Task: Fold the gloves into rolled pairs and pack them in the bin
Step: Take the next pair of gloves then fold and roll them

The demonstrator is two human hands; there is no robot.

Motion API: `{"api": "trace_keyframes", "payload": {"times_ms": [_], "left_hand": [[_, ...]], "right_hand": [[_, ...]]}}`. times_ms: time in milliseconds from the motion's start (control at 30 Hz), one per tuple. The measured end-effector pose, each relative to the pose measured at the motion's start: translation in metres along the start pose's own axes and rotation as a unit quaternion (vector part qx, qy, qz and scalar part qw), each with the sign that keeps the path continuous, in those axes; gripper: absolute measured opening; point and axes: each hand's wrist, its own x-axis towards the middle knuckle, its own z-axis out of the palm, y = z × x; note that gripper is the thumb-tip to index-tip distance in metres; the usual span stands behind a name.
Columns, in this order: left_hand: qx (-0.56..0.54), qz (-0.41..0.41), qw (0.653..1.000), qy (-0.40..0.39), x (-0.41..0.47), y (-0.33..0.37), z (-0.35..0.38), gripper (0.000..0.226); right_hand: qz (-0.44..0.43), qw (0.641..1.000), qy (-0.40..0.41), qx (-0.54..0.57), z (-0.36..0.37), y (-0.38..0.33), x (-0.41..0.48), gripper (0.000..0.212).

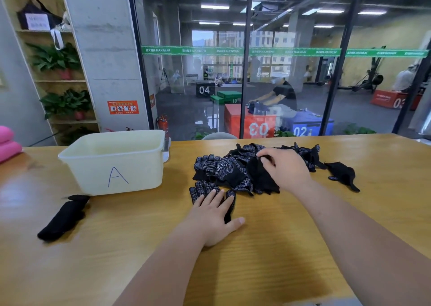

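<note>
Both forearms reach forward from the lower edge of the view over the light brown wooden table [268, 259]. My left hand [213, 217] lies flat, palm down, with the fingers straight and spread and the thumb out to the right. It presses on a single black knit glove with white dots [205, 188], just on the near side of the pile. My right hand [285, 168] is farther out, with its fingers curled and pinching a plain black glove [260, 177] on top of the pile of black dotted gloves [224, 168]. One more black glove [342, 174] lies apart, to the right of the pile. The pale yellow plastic bin marked with a blue letter A [116, 163] stands left of the pile, near the far table edge; its front wall hides the bottom. A rolled black glove pair [61, 217] lies before the bin's left corner. Open wood runs between the bin and my left hand, and widely on the near side around both arms.
</note>
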Motion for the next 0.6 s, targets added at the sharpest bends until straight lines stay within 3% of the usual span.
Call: {"api": "trace_keyframes", "payload": {"times_ms": [167,233,333,433,600], "left_hand": [[-0.013,-0.001,0.999,-0.043,-0.016,0.001,-0.008,0.102],[-0.022,0.004,0.999,-0.048,-0.027,-0.004,-0.010,0.098],[-0.039,0.008,0.998,-0.046,-0.044,-0.016,-0.012,0.092],[-0.039,0.005,0.999,-0.037,-0.057,-0.026,-0.010,0.088],[-0.041,-0.002,0.999,-0.016,-0.071,-0.034,-0.007,0.081]], "right_hand": [[0.016,0.987,-0.102,0.126,-0.043,-0.029,0.000,0.036],[0.001,0.983,-0.124,0.134,-0.057,-0.040,0.001,0.028],[-0.011,0.984,-0.111,0.142,-0.071,-0.054,0.004,0.007],[-0.023,0.990,-0.094,0.106,-0.080,-0.068,0.006,0.012],[0.019,0.976,-0.106,0.190,-0.070,-0.079,0.011,0.023]]}}
